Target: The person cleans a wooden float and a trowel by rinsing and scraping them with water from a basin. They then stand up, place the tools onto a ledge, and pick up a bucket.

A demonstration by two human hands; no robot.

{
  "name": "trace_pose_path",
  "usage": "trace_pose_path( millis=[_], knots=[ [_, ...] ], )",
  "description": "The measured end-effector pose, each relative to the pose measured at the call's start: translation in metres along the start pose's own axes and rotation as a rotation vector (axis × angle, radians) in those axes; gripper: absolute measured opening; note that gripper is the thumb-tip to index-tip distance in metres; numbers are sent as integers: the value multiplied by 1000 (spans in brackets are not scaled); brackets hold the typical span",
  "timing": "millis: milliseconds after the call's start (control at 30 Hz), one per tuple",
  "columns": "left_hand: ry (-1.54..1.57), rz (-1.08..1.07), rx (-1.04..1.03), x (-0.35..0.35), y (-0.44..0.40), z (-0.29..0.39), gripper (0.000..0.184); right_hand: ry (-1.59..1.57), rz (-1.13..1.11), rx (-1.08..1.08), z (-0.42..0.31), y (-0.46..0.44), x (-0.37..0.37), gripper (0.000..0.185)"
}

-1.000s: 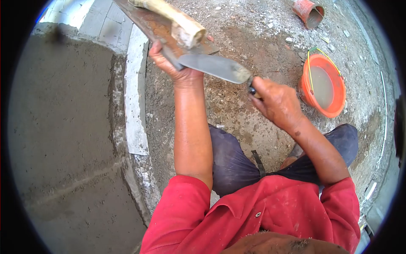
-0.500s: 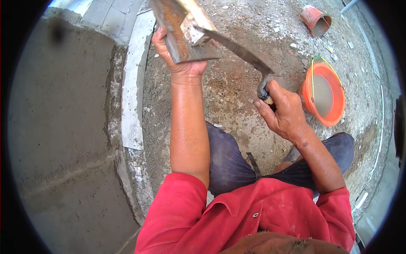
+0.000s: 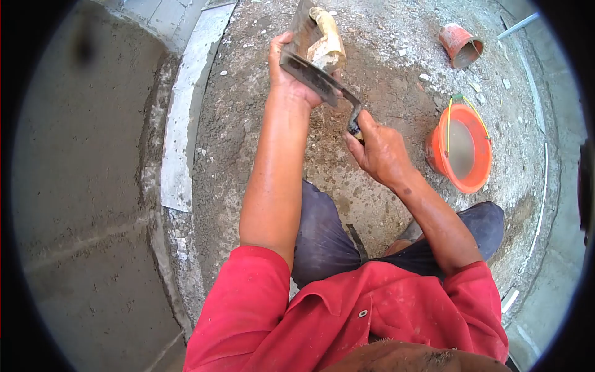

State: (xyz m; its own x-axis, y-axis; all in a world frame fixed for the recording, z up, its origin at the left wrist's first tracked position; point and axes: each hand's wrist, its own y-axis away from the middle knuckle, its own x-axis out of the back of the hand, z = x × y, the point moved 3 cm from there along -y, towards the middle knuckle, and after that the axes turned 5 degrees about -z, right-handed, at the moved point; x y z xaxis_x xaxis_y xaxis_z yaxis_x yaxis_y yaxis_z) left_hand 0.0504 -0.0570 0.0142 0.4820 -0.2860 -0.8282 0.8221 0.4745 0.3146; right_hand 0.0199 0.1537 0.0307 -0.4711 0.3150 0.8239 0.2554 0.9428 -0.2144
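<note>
a rubble-strewn ground (image 3: 384,96) underlies and surrounds the orange bucket (image 3: 437,149), which serves as landmark. far to the left of the bucket extends a smooth grey surface (image 3: 87,155), edged by a pale strip (image 3: 185,124). below and left of the bucket are the person's red shirt (image 3: 372,304) and dark trousers (image 3: 319,229). the bucket stands upright and contains a cloudy liquid (image 3: 461,152). above it, a smaller red bucket (image 3: 453,44) lies tipped on its side.

the float (image 3: 303,30), a metal plate with a wooden handle (image 3: 328,42), is up and to the left of the orange bucket, raised off the ground. nearer the bucket, the trowel (image 3: 310,75) has its blade across the float's near end; whether the two touch cannot be told. just left of the bucket, the right hand (image 3: 385,152) has its fingers wrapped around the trowel's grip. farther left, the left hand (image 3: 292,85) clasps the float's plate from beneath, thumb at one edge, fingertips at the other.
</note>
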Motion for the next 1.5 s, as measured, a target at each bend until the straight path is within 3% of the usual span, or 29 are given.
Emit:
trace_pose_path(
  millis=[67,200,300,400,500,533,600,700,833,933,967,1033,1133,1167,1267,1300,1400,1500],
  knots=[
    [58,-62,-49,2,-3,4,61,37,-96,-135,0,-4,-5,31],
    [11,-77,-37,10,0,8,60,-97,176,187,-20,0,4,33],
    [25,-48,-96,8,-3,10,60,15,-148,-107,2,-15,-12,33],
    [63,62,-84,10,1,7,61,-137,56,14,-21,-9,0,32],
    [16,134,-60,2,5,8,62,-111,16,49,-12,-17,-9,32],
    [43,31,-138,4,2,8,64,-127,-26,13,-8,-21,-8,32],
    [40,29,-155,-5,12,11,64,-167,-116,-62,-7,-29,-4,33],
    [5,76,-157,-8,9,6,66,-319,181,166,-30,-24,8,35],
    [157,-144,-142,8,-1,6,62,-275,-102,-59,-16,-41,-4,37],
    [88,25,-119,3,-2,6,64,-429,160,89,-38,-33,10,38],
    [34,99,-169,-5,6,4,67,-364,96,52,-32,-34,2,38],
    [79,-45,-164,3,-3,4,61,-226,-25,-24,-13,-35,-18,39],
    [107,-35,-113,-1,5,7,58,-332,28,-44,-30,-33,4,38],
    [121,-14,-106,-5,8,5,57,-354,157,33,-38,-30,8,35],
    [-14,22,-98,6,0,7,70,-208,66,50,-18,-31,-13,34],
    [-6,-29,-97,9,-2,8,70,-78,-57,-7,-12,-37,-17,34],
    [14,-33,-107,9,-3,12,69,-150,118,27,-31,-32,0,34],
    [21,-16,-78,5,7,8,68,-111,142,143,-22,-28,-5,34]
  ],
)
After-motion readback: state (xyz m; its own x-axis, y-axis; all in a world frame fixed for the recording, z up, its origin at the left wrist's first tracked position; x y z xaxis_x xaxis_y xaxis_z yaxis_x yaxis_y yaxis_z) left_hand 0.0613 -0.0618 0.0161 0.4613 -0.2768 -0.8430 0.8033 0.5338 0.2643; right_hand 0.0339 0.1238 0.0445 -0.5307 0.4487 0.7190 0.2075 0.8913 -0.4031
